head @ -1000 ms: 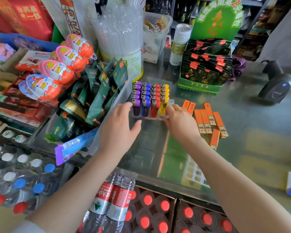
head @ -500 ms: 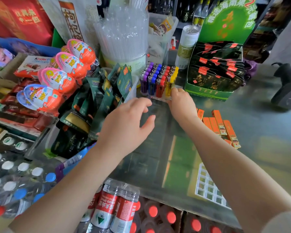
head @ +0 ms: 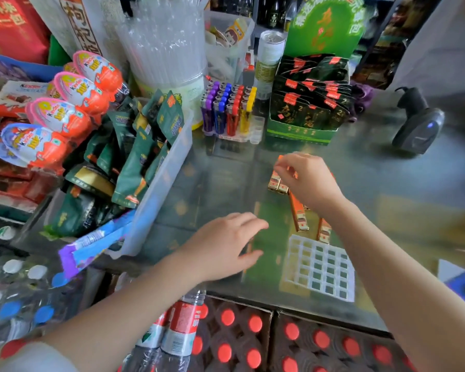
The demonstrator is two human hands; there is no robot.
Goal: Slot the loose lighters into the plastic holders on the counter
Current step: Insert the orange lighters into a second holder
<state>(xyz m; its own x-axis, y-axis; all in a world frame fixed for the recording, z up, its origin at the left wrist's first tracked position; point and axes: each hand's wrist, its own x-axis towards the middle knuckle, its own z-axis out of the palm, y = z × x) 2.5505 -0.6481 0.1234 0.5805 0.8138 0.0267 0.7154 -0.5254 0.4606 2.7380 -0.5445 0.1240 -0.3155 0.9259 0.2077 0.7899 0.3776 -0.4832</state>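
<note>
A clear plastic holder (head: 255,130) full of purple, blue, red and yellow lighters (head: 227,111) stands at the back of the glass counter, with nobody touching it. Several loose orange lighters (head: 298,214) lie on the glass right of centre. My right hand (head: 308,181) is over their far end, fingertips pinched on one orange lighter (head: 279,158); the hand hides the rest of it. An empty white grid holder (head: 320,269) lies near the front edge. My left hand (head: 226,247) hovers over bare glass, fingers spread, holding nothing.
A clear bin of green snack packets (head: 167,167) borders the left. A green display box of black sachets (head: 306,103) stands right of the filled holder. A black barcode scanner (head: 419,127) sits far right. Bottled drinks (head: 226,339) stand below the front edge.
My right hand let go of the filled holder, which now rests at the back, and came back onto the orange lighters. My left hand drew back toward me.
</note>
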